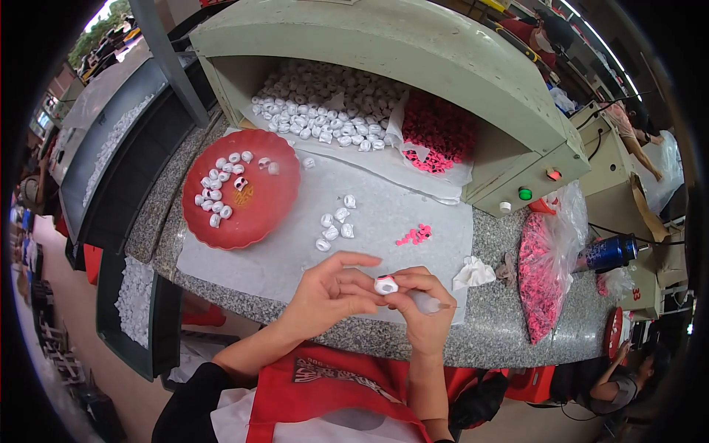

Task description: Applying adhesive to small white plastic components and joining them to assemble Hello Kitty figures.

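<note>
Over the front edge of the papered worktop, a small rounded white piece [385, 286] with a pink and black inset sits between my two hands. My right hand [428, 306] pinches it between thumb and fingers; a translucent, pointed thing [426, 301] also lies in that hand, its kind unclear. From the other side, thumb and curled fingertips of my left hand [329, 292] meet the piece, with the index finger stretched out above. Several loose white pieces [331, 232] lie ahead on the paper, and small pink parts [416, 235] to their right.
A red plate [284, 207] with white pieces stands left. Behind, a pale green arched housing [413, 40] covers heaped white pieces [325, 100] and pink parts [436, 133]. A bag of pink parts [540, 273], crumpled tissue [474, 274] and blue can [611, 252] are right.
</note>
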